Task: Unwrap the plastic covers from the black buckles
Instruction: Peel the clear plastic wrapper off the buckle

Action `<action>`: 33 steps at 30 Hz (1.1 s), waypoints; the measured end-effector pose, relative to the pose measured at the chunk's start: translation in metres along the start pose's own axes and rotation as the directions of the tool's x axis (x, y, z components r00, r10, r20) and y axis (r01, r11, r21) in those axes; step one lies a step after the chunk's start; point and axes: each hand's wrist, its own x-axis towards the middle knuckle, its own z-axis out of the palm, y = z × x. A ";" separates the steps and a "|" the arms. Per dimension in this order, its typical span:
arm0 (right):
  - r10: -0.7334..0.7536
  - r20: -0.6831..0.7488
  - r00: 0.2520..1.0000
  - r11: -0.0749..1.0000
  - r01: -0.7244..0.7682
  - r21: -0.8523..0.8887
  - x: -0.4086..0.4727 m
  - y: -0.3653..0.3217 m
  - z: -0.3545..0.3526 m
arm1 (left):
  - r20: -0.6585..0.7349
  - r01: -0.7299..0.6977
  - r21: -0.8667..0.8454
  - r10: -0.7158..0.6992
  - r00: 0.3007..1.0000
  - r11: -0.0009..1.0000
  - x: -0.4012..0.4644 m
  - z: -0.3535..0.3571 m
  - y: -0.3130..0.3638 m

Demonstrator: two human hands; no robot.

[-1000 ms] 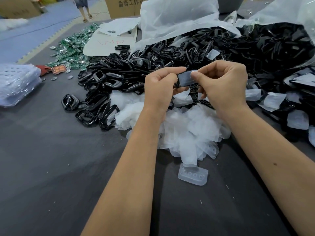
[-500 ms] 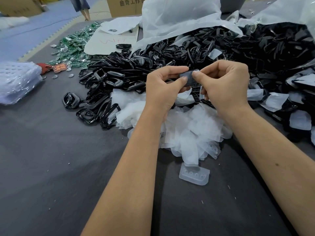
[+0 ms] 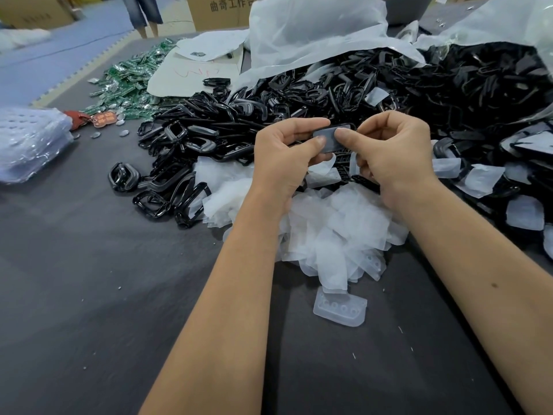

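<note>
head view: left hand (image 3: 284, 154) and right hand (image 3: 395, 151) both pinch covered buckle (image 3: 330, 139) above cover pile (image 3: 335, 232). step: peeling cover. next likely: find edge, pull cover free.

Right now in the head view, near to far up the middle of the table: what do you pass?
Lone clear cover → heap of removed covers → wrapped buckle in both hands → buckle pile → white plastic bag.

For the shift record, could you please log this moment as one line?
stage: unwrapping | left hand: pinches wrapped buckle | right hand: pinches its plastic cover | cover: still on
</note>
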 end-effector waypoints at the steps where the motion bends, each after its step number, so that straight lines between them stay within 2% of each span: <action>1: 0.042 0.030 0.999 0.997 -0.044 0.056 0.001 -0.001 -0.001 | 0.002 0.012 -0.012 -0.012 1.000 1.000 0.000 0.000 0.000; 5: 0.144 0.181 0.973 0.963 -0.180 0.203 0.004 -0.003 -0.003 | 0.023 0.056 -0.049 -0.055 0.998 0.997 0.000 0.000 0.002; 10: 0.133 0.223 0.966 0.957 -0.183 0.223 0.005 0.000 -0.004 | 0.027 0.054 -0.057 -0.053 0.998 0.997 -0.004 0.001 0.005; 15: 0.106 0.242 0.965 0.954 -0.167 0.248 0.006 0.002 -0.003 | 0.012 0.050 -0.056 -0.049 0.999 0.997 -0.007 0.004 0.006; 21: 0.041 0.244 0.969 0.979 -0.088 0.186 0.007 0.006 -0.003 | -0.005 0.054 -0.054 -0.055 0.998 0.997 -0.008 0.005 0.006; 33: 0.038 0.238 0.970 0.978 -0.086 0.193 0.006 0.006 0.000 | -0.060 0.009 -0.023 -0.010 0.998 1.000 -0.008 0.007 0.003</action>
